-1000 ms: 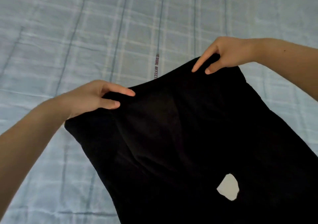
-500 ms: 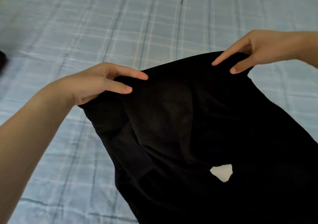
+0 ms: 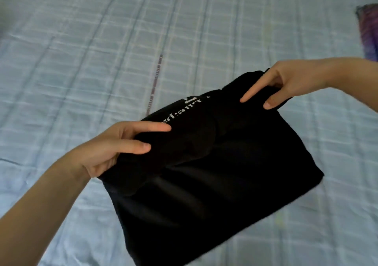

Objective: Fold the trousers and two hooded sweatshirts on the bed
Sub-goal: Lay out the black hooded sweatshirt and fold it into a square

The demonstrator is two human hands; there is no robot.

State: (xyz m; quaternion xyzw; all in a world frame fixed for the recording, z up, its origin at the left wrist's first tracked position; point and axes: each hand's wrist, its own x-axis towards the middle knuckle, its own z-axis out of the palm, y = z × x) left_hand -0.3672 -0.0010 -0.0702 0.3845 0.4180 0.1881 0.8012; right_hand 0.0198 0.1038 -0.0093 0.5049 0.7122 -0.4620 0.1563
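The bed is being covered by a pale blue checked sheet. A folded black garment is being borne near its middle, and a blurred purple object is being carried at the far right edge.

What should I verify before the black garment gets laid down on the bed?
1. Left hand grips the black garment at its top edge: ok.
2. Right hand pinches the same edge: ok.
3. Fabric smooth: not ok, bunched below the left hand.
4. Purple item apart from the garment: ok.
5. Bed sheet beneath the garment: cannot tell, hidden.
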